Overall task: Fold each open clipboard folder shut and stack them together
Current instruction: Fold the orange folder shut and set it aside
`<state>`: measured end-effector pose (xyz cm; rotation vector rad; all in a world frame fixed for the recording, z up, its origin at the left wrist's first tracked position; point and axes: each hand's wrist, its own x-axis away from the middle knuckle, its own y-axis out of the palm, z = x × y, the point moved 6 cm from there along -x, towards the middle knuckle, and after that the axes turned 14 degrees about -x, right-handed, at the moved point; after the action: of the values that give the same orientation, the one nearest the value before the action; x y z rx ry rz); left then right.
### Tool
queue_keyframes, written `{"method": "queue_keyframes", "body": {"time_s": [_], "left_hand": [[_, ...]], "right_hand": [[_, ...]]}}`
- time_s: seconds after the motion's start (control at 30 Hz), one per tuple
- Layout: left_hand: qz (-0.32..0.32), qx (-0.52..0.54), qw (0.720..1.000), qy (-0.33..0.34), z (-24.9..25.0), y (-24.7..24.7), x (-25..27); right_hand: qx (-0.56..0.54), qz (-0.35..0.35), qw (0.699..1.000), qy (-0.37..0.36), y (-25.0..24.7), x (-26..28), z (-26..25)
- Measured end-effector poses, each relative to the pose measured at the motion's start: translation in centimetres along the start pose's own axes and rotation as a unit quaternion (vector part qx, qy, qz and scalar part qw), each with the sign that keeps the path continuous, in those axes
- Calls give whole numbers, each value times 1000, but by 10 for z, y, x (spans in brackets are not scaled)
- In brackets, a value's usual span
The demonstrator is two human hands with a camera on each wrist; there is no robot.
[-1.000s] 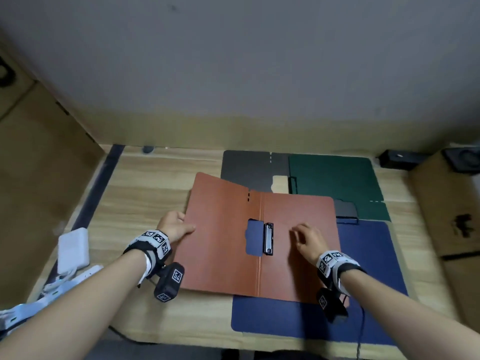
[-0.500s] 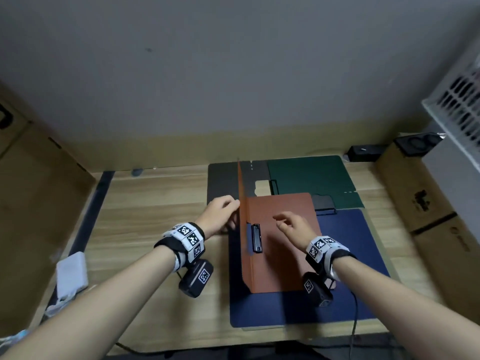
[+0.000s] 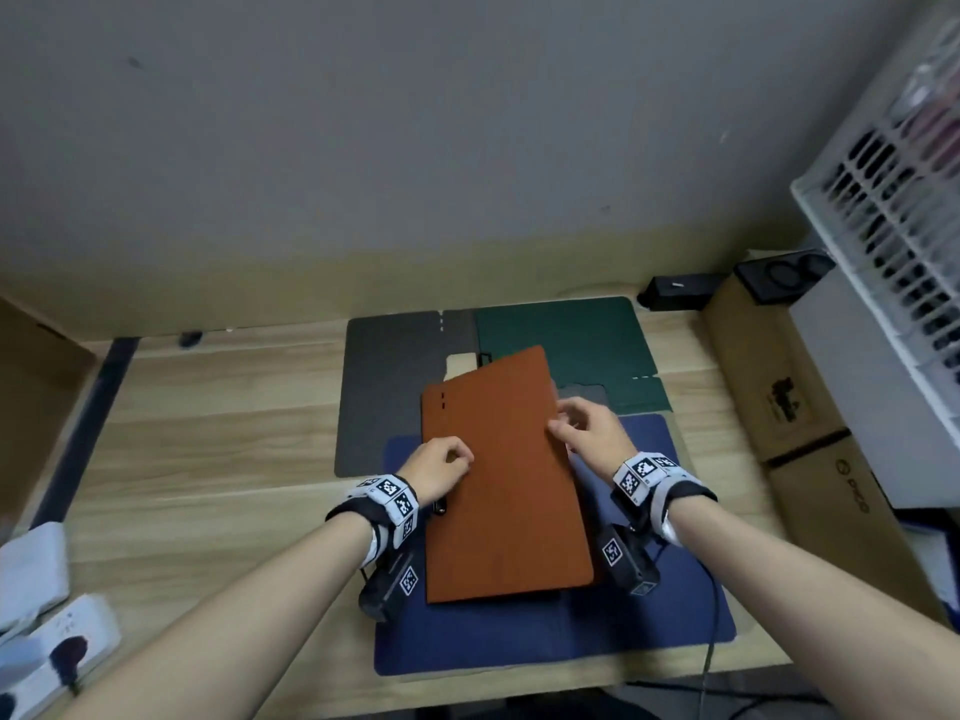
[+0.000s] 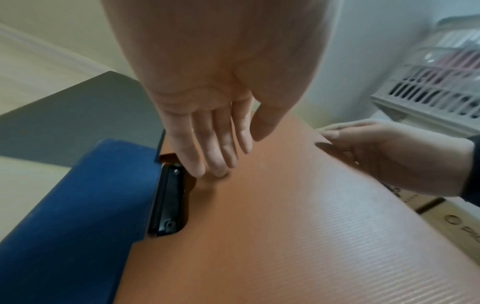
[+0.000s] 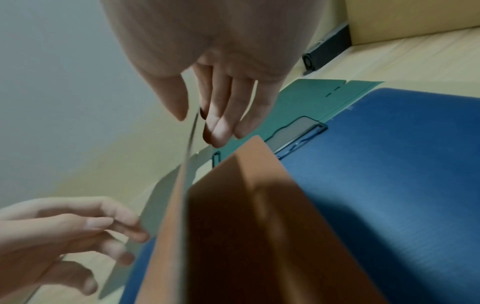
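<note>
A brown clipboard folder [image 3: 504,491] lies on an open blue folder [image 3: 649,615] at the middle of the wooden table. Its cover is folded over to the right and almost flat; the right wrist view shows a gap under the free edge. My right hand [image 3: 582,428] pinches that edge [image 5: 192,131] between thumb and fingers. My left hand [image 3: 441,465] touches the cover with straight fingers [image 4: 215,160] beside the black clip [image 4: 168,201]. An open grey folder [image 3: 384,397] and an open green folder [image 3: 571,345] lie flat behind.
Cardboard boxes [image 3: 779,407] stand along the table's right side, with a white slatted crate [image 3: 893,226] above them. Black devices [image 3: 675,292] sit at the back right. A white adapter and power strip [image 3: 31,569] lie at the front left.
The brown cover, upright half a second ago, has swung down to the right over its other half. My right hand took its free edge; my left hand moved onto the cover near the clip.
</note>
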<state>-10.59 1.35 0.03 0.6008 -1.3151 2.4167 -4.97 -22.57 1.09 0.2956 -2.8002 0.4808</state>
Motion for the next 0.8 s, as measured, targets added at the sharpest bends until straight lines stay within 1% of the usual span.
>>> {"method": "queue_keyframes", "body": {"time_s": [0.07, 0.13, 0.23, 0.33, 0.37, 0.47, 0.57, 0.63, 0.7, 0.8], "left_hand": [[10, -18, 999, -42, -12, 9, -7], [18, -29, 995, -95, -25, 17, -11], [28, -45, 985, -162, -43, 28, -14], [48, -36, 976, -207, -50, 40, -10], [57, -34, 973, -219, -51, 43, -9], [81, 0, 964, -253, -56, 47, -7], [71, 97, 947, -296, -69, 47, -11], [73, 139, 939, -306, -79, 44, -15], [75, 147, 940, -299, -86, 39, -18], [81, 135, 948, -276, -94, 28, -18]], "right_hand": [[32, 0, 999, 24, -4, -6, 18], [42, 0, 998, 45, -6, -10, 33], [71, 1, 996, 60, -7, -16, 52], [86, -16, 993, 77, -2, -19, 69], [82, -12, 993, 83, 0, -20, 74], [76, 20, 992, 101, 4, -21, 83], [62, 16, 991, 117, 13, -21, 89], [58, 26, 991, 116, 17, -23, 90], [32, 36, 992, 120, 21, -23, 88], [-22, 47, 992, 113, 33, -26, 76]]}}
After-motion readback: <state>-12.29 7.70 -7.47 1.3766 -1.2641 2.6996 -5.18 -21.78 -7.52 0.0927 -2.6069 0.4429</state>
